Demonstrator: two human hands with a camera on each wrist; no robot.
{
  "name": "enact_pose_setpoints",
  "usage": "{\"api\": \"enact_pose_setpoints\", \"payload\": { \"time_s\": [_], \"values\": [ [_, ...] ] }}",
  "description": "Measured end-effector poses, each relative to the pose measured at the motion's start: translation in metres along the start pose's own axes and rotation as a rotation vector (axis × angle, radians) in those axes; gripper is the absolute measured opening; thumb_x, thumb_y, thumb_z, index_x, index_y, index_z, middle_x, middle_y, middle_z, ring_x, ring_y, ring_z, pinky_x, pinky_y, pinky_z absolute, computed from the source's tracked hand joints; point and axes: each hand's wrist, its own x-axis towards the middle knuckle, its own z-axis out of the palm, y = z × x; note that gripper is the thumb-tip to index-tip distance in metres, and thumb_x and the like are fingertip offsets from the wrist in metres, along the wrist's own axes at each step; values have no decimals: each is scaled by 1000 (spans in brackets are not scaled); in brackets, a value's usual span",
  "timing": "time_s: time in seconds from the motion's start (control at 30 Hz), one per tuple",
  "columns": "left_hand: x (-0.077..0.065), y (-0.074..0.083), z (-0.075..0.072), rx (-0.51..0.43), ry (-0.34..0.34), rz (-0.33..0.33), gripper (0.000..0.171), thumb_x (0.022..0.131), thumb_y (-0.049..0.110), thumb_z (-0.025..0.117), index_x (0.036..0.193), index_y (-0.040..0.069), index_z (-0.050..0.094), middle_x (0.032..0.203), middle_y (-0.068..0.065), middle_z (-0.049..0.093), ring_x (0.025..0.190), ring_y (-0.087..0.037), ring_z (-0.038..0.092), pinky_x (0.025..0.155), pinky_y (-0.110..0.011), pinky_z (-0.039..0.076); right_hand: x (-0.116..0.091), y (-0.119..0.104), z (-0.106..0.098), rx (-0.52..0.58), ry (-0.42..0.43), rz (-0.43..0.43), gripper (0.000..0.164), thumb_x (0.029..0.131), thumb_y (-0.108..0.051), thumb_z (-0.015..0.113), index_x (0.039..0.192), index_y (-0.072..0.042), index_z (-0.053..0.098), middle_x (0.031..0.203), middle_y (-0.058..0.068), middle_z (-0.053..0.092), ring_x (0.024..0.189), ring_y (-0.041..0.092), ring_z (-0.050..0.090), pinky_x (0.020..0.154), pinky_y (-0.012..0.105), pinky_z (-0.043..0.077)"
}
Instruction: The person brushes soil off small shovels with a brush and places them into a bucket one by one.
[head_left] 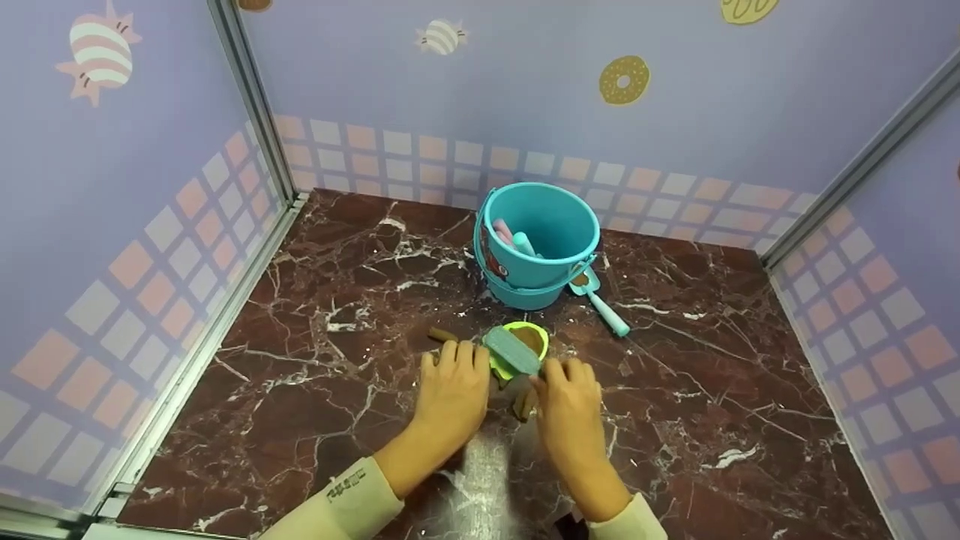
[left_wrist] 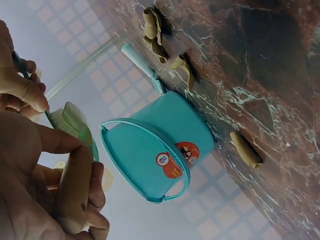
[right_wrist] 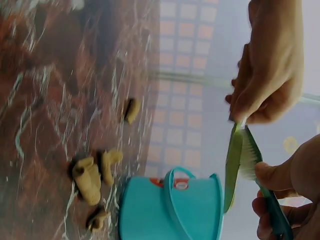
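Observation:
My right hand (head_left: 571, 405) grips a green brush (right_wrist: 274, 215); its pale bristles face a yellow-green shallow dish (right_wrist: 232, 165). From the head view, the brush's flat grey-green back covers part of this dish, and brown material shows inside it. My left hand (head_left: 456, 382) holds the dish by its near side. Its fingers also curl round a tan-brown roll (left_wrist: 75, 190) in the left wrist view. Similar brown curled pieces (right_wrist: 87, 180) lie on the tabletop below my hands, and one brown piece (head_left: 444, 335) lies just beyond my left hand.
A turquoise bucket (head_left: 525, 296) stands behind the dish, with pink and turquoise handles (head_left: 523, 243) inside. Beside it on the right lies a turquoise toy shovel (head_left: 607, 311). The dark red marbled table (head_left: 712, 420) is enclosed by patterned panels on the left, back and right.

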Motion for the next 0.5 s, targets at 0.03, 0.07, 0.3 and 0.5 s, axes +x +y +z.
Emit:
{"api": "enact_pose_setpoints", "payload": {
  "time_s": [0.03,0.07,0.3,0.5],
  "values": [
    [-1,0,1,1,7,2,13,87,13,64,99,8,66,93,-9,64,85,-27,57,63,-39,42,1,2,0,0,-1,11,21,86,-17,79,87,-7,61,83,8,54,76,28,52,63,40,40],
    [-2,0,1,1,11,3,13,89,13,63,100,7,67,93,-9,64,85,-27,57,62,-39,42,3,5,0,0,3,21,21,86,-16,79,86,-6,61,82,8,54,76,29,52,63,41,40],
    [-5,-2,4,4,-2,6,13,92,15,59,100,7,66,93,-9,63,85,-27,56,61,-38,41,12,17,-2,-11,34,24,24,84,-12,80,84,-5,57,79,9,50,74,33,51,64,49,43],
    [-2,-3,4,3,-21,-7,13,91,12,56,98,8,65,92,-9,62,86,-27,55,63,-39,41,5,2,-5,17,18,32,23,88,-19,77,87,-6,59,82,8,53,77,29,50,65,43,42]
  ]
}}
